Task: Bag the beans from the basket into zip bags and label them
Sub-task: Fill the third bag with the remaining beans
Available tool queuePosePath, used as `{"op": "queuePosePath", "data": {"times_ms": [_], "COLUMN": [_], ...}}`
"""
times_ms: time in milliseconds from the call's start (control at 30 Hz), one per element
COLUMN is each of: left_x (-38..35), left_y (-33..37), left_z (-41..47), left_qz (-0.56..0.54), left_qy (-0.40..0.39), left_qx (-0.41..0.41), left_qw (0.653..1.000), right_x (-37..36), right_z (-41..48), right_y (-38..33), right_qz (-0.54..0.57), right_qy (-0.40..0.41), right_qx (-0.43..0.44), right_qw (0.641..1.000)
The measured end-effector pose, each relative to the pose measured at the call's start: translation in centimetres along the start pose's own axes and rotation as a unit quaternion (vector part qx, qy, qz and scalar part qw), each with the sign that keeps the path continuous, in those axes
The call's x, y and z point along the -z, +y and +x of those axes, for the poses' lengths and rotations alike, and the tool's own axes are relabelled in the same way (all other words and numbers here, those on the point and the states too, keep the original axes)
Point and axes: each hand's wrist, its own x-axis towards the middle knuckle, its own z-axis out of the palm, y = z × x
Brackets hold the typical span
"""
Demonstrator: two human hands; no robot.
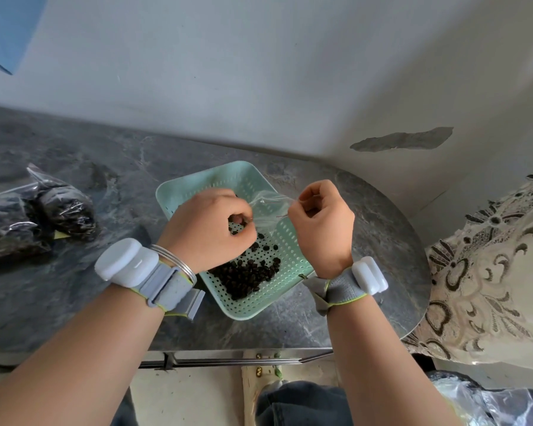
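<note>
A grey counter (74,302) bears a green basket (259,309), with filled bags (65,210) well apart at the left. Over the basket, the left hand (210,229) and right hand (323,222), fingers curled, pinch a clear zip bag (270,210) by its edges. Beans (246,275) lie at the basket's near end.

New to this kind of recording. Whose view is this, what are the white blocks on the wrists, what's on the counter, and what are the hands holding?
No machine here: one head-worn camera looks down at a person's bare hands. The left hand and right hand each pinch one side of a clear zip bag over a green perforated basket holding dark beans. Filled bags lie at the left on the grey counter. The white wrist units are strapped on; their purpose isn't shown.
</note>
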Motion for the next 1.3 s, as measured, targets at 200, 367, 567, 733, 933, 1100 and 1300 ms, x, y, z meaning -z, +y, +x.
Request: {"op": "queuePosePath", "data": {"times_ms": [200,367,567,733,933,1100,1300], "left_x": [1.7,3.4,3.6,4.3,4.6,4.6,4.2], "left_y": [0.0,0.1,-0.5,-1.0,-0.8,-0.8,-0.9], "left_z": [-0.3,-0.7,-1.5,-1.8,-1.9,-1.7,-1.6], "left_qz": [0.027,0.039,0.029,0.023,0.05,0.052,0.056], "left_qy": [0.101,0.146,0.177,0.232,0.272,0.282,0.284], "left_qx": [-0.01,-0.007,0.017,0.039,0.001,0.016,0.022], "left_qw": [0.994,0.988,0.984,0.972,0.961,0.958,0.957], "right_x": [0.6,1.7,0.0,-0.4,-2.0,-2.6,-2.0], "right_z": [-1.4,-3.3,-2.6,-2.1,-2.8,-2.4,-2.2], "right_y": [0.4,0.6,2.8,3.7,3.8,4.5,5.1], "right_qz": [-0.042,-0.294,-0.107,-0.012,0.068,0.101,0.117], "right_qy": [-0.066,-0.051,-0.11,-0.07,-0.011,-0.04,-0.028], "right_qx": [0.016,0.002,-0.237,-0.247,-0.218,-0.245,-0.245], "right_qw": [0.997,0.954,0.959,0.966,0.973,0.963,0.962]}}
